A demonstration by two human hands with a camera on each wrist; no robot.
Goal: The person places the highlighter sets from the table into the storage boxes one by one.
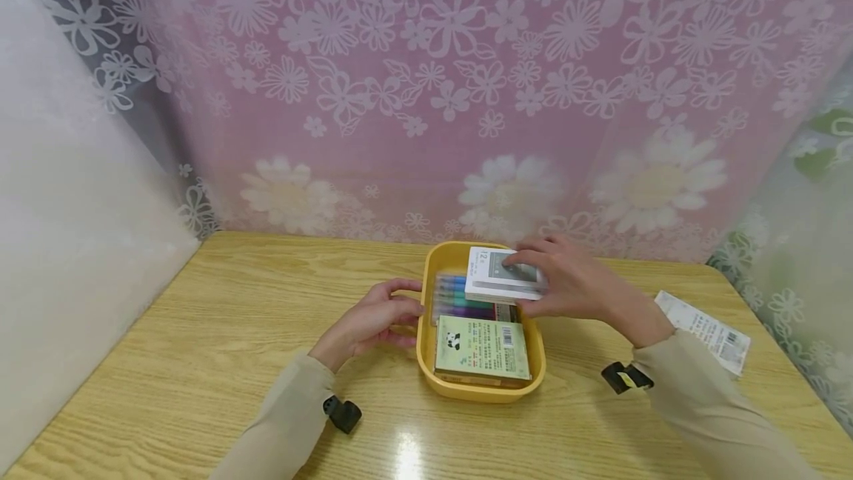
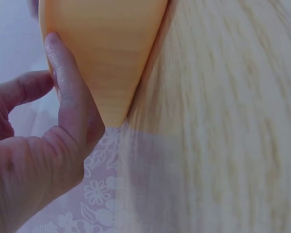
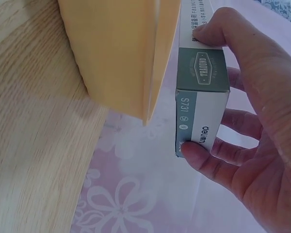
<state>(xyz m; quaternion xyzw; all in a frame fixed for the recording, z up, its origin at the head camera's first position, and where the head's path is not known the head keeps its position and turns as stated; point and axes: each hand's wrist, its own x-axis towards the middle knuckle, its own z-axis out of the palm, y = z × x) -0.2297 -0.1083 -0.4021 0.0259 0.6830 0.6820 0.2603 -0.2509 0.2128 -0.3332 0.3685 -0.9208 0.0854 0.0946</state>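
Note:
A yellow rectangular plastic basket (image 1: 460, 390) stands on the table. Its left side is touched from outside by the fingers of my left hand (image 1: 376, 317), which also show on the yellow wall in the left wrist view. My right hand (image 1: 569, 284) grips a small white and grey-green box (image 1: 481, 280) over the basket's back right part. The right wrist view shows thumb and fingers on this box's sides, with "deli" and "S731" printed on it. Beneath, several coloured pens (image 1: 451, 296) lie in the basket. In front of them is a pale green box with a panda (image 1: 483, 347).
A white printed slip or packet (image 1: 706, 332) lies on the table to the right, behind my right forearm. The wood-grain table (image 1: 266, 302) backs onto a pink flowered curtain (image 1: 413, 132). A pale curtain hangs on each side.

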